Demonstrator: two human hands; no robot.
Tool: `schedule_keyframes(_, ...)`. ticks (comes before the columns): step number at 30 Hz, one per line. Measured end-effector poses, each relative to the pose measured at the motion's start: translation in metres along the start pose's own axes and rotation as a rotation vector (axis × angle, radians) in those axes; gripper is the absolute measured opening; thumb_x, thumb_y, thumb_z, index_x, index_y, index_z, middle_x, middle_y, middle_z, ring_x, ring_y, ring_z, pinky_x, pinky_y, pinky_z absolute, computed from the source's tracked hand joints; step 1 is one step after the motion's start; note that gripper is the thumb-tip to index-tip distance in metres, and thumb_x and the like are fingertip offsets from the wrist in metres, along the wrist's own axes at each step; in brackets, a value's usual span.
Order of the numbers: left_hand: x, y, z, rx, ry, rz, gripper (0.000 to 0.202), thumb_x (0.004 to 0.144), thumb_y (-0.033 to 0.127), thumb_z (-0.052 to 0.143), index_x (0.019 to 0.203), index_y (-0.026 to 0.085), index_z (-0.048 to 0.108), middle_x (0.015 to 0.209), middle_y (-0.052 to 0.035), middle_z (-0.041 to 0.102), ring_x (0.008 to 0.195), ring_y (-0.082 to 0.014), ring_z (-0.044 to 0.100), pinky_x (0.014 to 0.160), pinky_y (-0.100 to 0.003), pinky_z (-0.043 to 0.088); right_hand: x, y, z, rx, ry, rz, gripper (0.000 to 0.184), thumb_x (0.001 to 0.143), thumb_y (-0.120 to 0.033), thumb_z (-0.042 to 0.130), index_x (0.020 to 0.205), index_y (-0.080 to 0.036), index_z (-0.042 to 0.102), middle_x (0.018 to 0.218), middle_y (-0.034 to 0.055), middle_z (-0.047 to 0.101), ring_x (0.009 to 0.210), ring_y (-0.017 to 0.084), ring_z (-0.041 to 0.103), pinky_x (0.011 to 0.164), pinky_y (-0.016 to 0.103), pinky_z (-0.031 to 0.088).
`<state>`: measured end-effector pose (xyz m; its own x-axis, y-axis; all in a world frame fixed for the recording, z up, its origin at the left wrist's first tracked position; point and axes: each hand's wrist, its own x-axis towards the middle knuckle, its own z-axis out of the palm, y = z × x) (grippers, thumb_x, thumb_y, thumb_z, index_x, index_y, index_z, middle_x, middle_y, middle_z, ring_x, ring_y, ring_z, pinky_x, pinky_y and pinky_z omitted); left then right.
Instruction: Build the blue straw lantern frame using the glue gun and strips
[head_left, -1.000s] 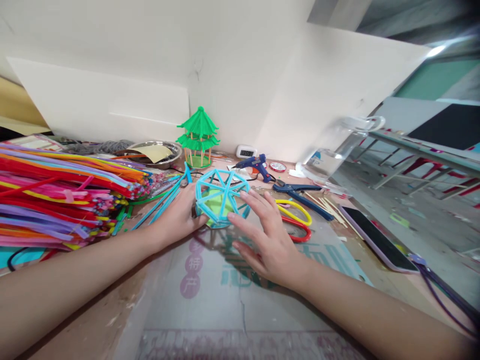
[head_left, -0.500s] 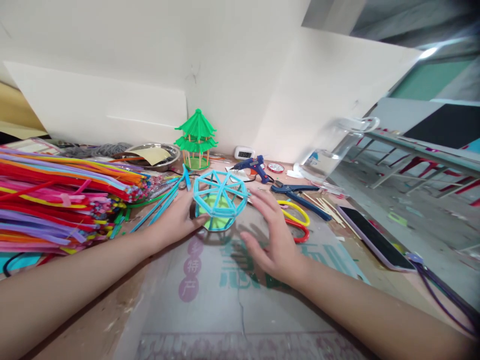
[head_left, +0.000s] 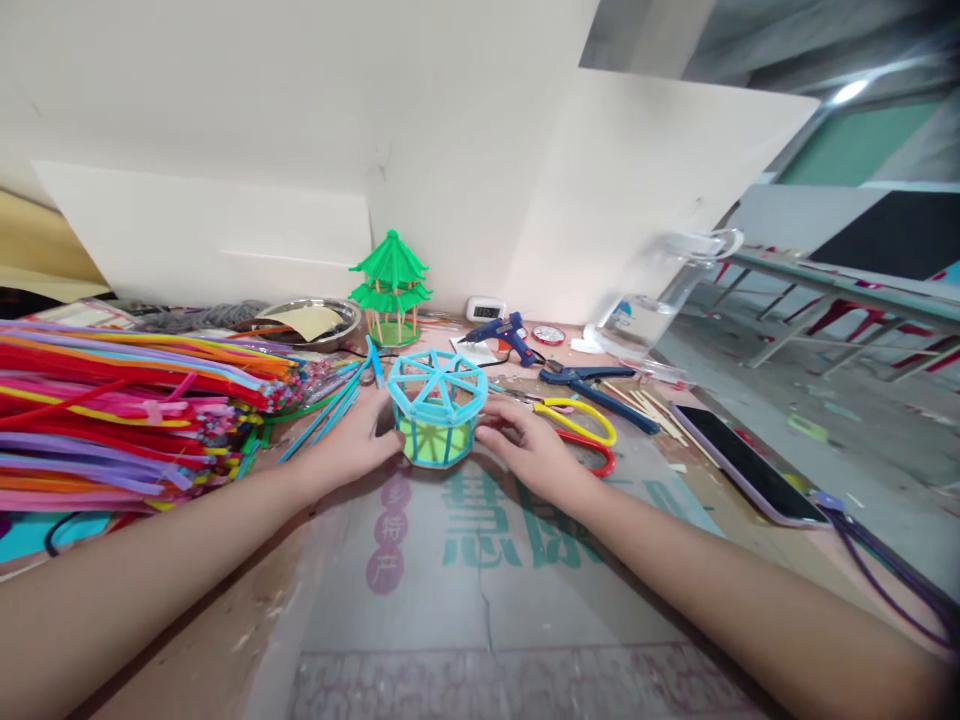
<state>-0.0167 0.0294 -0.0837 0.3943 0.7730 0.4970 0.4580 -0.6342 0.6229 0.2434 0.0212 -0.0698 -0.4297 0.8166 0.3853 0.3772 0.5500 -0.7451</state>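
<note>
A small eight-sided blue pipe-cleaner frame (head_left: 439, 385) with a spoked top and thin uprights stands upright on a green base (head_left: 435, 442). My left hand (head_left: 356, 440) is closed at its left side, thumb toward the front and the other fingers partly hidden behind. On the opposite side, my right hand (head_left: 529, 445) curls its fingers and thumb against the frame's right edge. Beneath lies a printed translucent sheet (head_left: 375, 640). Just behind stands a green two-tiered pagoda model (head_left: 391, 285) on stick posts.
Bundles of coloured pipe cleaners (head_left: 135, 410) fill the left side. To the right lie red-and-yellow-handled scissors (head_left: 581, 425), blue-handled pliers (head_left: 600, 385), wooden sticks (head_left: 652, 412) and a phone (head_left: 750, 465). A glue gun (head_left: 502, 335), small clock (head_left: 486, 308) and water jug (head_left: 660, 300) stand farther back.
The blue frame, tipped toward me earlier, now sits level on the sheet. My right hand has moved left, from open and apart to curled against the frame. My left hand stays beside it.
</note>
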Motion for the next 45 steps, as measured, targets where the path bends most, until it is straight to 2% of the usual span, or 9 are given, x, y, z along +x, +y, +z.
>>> schedule_keyframes(4, -0.005, 0.016, -0.018, 0.09, 0.377, 0.066, 0.05, 0.096, 0.027, 0.05, 0.145, 0.024, 0.044, 0.139, -0.0107, 0.058, 0.129, -0.028, 0.057, 0.11, -0.049, 0.05, 0.0, -0.003, -0.001, 0.041, -0.08, 0.075, 0.013, 0.092, -0.028, 0.06, 0.096, -0.019, 0.067, 0.098, 0.006, 0.074, 0.091, 0.02, 0.07, 0.085, 0.039, 0.056)
schedule_keyframes(7, -0.004, 0.045, -0.045, 0.189, 0.492, 0.165, 0.039, 0.097, 0.027, 0.054, 0.136, 0.028, 0.052, 0.141, -0.0067, 0.053, 0.137, -0.0287, 0.047, 0.122, -0.054, 0.035, -0.002, -0.004, 0.0, 0.083, -0.082, 0.113, 0.01, 0.09, -0.028, 0.061, 0.096, -0.02, 0.064, 0.093, 0.0042, 0.073, 0.084, 0.019, 0.07, 0.078, 0.036, 0.058)
schedule_keyframes(9, -0.002, 0.065, -0.061, 0.454, 0.394, 0.33, 0.029, 0.094, 0.031, 0.062, 0.123, 0.033, 0.062, 0.136, -0.0038, 0.058, 0.135, -0.0314, 0.049, 0.12, -0.057, 0.034, -0.003, -0.003, 0.002, 0.103, -0.067, 0.104, 0.012, 0.088, -0.027, 0.063, 0.099, -0.02, 0.062, 0.098, 0.0048, 0.072, 0.089, 0.019, 0.07, 0.082, 0.037, 0.058)
schedule_keyframes(12, -0.003, 0.08, -0.07, 0.708, 0.237, 0.509, 0.038, 0.085, 0.041, 0.076, 0.121, 0.039, 0.063, 0.139, -0.0001, 0.06, 0.137, -0.0331, 0.048, 0.123, -0.059, 0.029, -0.003, -0.002, 0.003, 0.099, -0.066, 0.098, 0.016, 0.088, -0.027, 0.063, 0.102, -0.02, 0.059, 0.101, 0.0061, 0.072, 0.093, 0.02, 0.07, 0.084, 0.038, 0.057)
schedule_keyframes(18, -0.013, 0.068, -0.056, 0.918, 0.213, 0.633, 0.039, 0.091, 0.034, 0.073, 0.127, 0.032, 0.059, 0.143, 0.0007, 0.061, 0.141, -0.0247, 0.045, 0.125, -0.052, 0.029, -0.003, -0.002, 0.001, 0.022, -0.075, 0.066, 0.014, 0.09, -0.025, 0.062, 0.103, -0.02, 0.06, 0.102, 0.0063, 0.072, 0.094, 0.02, 0.069, 0.085, 0.039, 0.057)
schedule_keyframes(21, -0.015, 0.064, -0.052, 0.919, 0.241, 0.612, 0.039, 0.091, 0.029, 0.072, 0.127, 0.035, 0.059, 0.142, 0.0023, 0.062, 0.141, -0.0246, 0.048, 0.124, -0.053, 0.029, -0.002, -0.003, 0.0, -0.005, -0.079, 0.059, 0.013, 0.089, -0.025, 0.061, 0.102, -0.02, 0.06, 0.099, 0.0061, 0.072, 0.093, 0.021, 0.069, 0.084, 0.039, 0.057)
schedule_keyframes(27, -0.016, 0.062, -0.052, 0.744, 0.184, 0.532, 0.042, 0.091, 0.025, 0.07, 0.128, 0.042, 0.06, 0.142, 0.0053, 0.062, 0.14, -0.0286, 0.049, 0.124, -0.063, 0.027, -0.003, -0.005, -0.001, -0.033, -0.082, 0.035, 0.013, 0.089, -0.025, 0.061, 0.101, -0.02, 0.062, 0.097, 0.0056, 0.073, 0.091, 0.021, 0.069, 0.082, 0.039, 0.057)
schedule_keyframes(40, -0.017, 0.063, -0.053, 0.908, 0.215, 0.633, 0.034, 0.091, 0.029, 0.071, 0.123, 0.035, 0.061, 0.14, 0.0029, 0.064, 0.137, -0.0253, 0.052, 0.122, -0.053, 0.033, -0.003, -0.008, -0.001, -0.021, -0.106, 0.063, 0.013, 0.089, -0.024, 0.058, 0.101, -0.019, 0.06, 0.097, 0.0065, 0.071, 0.09, 0.021, 0.067, 0.08, 0.038, 0.055)
schedule_keyframes(45, -0.007, 0.071, -0.068, 0.888, 0.28, 0.639, 0.039, 0.088, 0.036, 0.072, 0.125, 0.029, 0.062, 0.136, -0.0046, 0.065, 0.133, -0.0293, 0.054, 0.121, -0.054, 0.032, -0.004, -0.008, 0.0, 0.03, -0.102, 0.092, 0.015, 0.089, -0.026, 0.06, 0.103, -0.02, 0.057, 0.1, 0.007, 0.07, 0.092, 0.021, 0.066, 0.083, 0.039, 0.054)
